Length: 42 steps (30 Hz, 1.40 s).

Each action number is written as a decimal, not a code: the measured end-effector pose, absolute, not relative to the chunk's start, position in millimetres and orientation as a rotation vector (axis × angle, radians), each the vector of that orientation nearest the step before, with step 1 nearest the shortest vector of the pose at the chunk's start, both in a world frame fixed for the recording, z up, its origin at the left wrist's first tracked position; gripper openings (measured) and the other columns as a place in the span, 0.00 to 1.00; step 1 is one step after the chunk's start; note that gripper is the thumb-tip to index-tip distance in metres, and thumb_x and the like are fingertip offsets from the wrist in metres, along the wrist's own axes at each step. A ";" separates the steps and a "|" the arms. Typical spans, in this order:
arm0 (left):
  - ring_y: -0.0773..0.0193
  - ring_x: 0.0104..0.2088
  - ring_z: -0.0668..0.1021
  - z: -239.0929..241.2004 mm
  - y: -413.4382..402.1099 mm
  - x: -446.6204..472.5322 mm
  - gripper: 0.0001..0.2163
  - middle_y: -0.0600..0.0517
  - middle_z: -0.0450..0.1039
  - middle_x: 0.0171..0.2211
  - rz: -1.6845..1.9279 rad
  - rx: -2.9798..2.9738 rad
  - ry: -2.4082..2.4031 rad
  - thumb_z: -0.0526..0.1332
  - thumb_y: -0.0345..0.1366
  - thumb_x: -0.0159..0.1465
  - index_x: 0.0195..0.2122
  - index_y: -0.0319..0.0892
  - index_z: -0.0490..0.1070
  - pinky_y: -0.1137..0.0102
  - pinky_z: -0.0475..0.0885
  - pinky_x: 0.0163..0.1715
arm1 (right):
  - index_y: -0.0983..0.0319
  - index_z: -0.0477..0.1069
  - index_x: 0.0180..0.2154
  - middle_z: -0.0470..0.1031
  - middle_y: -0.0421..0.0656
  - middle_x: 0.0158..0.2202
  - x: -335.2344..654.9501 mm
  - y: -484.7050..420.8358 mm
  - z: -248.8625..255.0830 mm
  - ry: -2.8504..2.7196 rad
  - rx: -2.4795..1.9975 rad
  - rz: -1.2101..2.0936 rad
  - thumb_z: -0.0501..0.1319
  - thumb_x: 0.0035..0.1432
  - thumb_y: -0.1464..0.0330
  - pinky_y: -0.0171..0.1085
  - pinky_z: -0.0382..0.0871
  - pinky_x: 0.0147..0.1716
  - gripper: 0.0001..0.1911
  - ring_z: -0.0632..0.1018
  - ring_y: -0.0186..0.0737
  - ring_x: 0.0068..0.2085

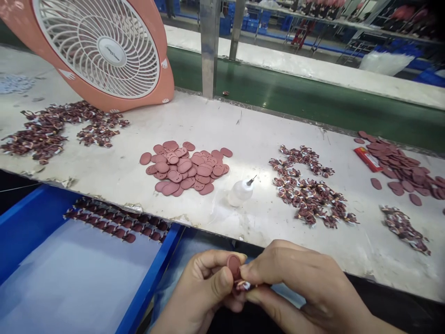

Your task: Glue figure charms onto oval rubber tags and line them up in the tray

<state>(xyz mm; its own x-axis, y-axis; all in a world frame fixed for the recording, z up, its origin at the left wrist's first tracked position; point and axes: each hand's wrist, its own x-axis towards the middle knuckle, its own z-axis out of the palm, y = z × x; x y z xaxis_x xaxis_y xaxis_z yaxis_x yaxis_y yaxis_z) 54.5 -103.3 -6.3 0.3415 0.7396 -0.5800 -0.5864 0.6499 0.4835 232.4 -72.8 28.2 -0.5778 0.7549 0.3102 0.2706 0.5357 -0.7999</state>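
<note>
Low in the head view, my left hand (201,287) and my right hand (299,283) meet in front of the table edge. Both pinch the same small reddish-brown oval disc (234,266), held upright between thumbs and fingers, with a small dark patterned piece (243,285) tucked just below it. A pile of matching oval discs (186,168) lies on the white table (243,134) ahead. A small white squeeze bottle (240,191) with a needle tip lies on its side beside that pile.
Heaps of small dark patterned pieces (308,188) lie right and far left (45,130). More discs (403,169) and a red packet (367,159) sit at right. An orange fan (100,48) stands at the back left. A blue tray (69,269) holds rows of finished pieces (114,225).
</note>
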 end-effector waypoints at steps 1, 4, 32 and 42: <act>0.72 0.21 0.72 -6.3 -103.5 53.7 0.14 0.55 0.73 0.20 0.868 0.213 0.858 0.75 0.45 0.48 0.30 0.42 0.82 0.78 0.67 0.25 | 0.65 0.72 0.42 0.80 0.39 0.32 231.3 -72.5 29.1 -2.110 -0.825 0.965 0.64 0.59 0.82 0.23 0.71 0.40 0.11 0.79 0.27 0.33; 0.73 0.21 0.72 -4.8 -103.3 51.5 0.14 0.55 0.72 0.19 0.866 0.229 0.844 0.75 0.46 0.48 0.29 0.41 0.82 0.78 0.68 0.25 | 0.66 0.72 0.43 0.80 0.39 0.32 227.5 -72.3 31.0 -2.103 -0.806 0.982 0.64 0.59 0.82 0.22 0.71 0.41 0.11 0.79 0.26 0.34; 0.75 0.23 0.73 -20.8 -94.9 41.0 0.15 0.50 0.77 0.30 0.799 0.210 0.561 0.69 0.47 0.57 0.33 0.38 0.81 0.83 0.73 0.19 | 0.62 0.74 0.46 0.77 0.42 0.30 218.9 -76.4 17.6 -2.047 -0.914 0.906 0.64 0.60 0.75 0.31 0.73 0.31 0.11 0.78 0.35 0.32; 0.73 0.21 0.69 -26.0 -107.6 39.0 0.19 0.55 0.72 0.26 1.159 0.297 0.995 0.73 0.50 0.49 0.35 0.43 0.77 0.79 0.69 0.17 | 0.68 0.71 0.46 0.76 0.44 0.29 201.1 -78.1 2.5 -2.079 -0.923 0.203 0.63 0.58 0.81 0.36 0.72 0.26 0.14 0.74 0.36 0.28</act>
<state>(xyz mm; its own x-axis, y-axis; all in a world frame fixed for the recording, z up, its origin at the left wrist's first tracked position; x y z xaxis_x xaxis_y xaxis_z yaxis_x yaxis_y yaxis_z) 39.0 -107.6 -26.0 0.0503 0.8651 -0.4991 -0.6242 0.4174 0.6605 201.1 -78.1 2.5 -0.3841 0.6758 0.6291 0.5412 0.7169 -0.4396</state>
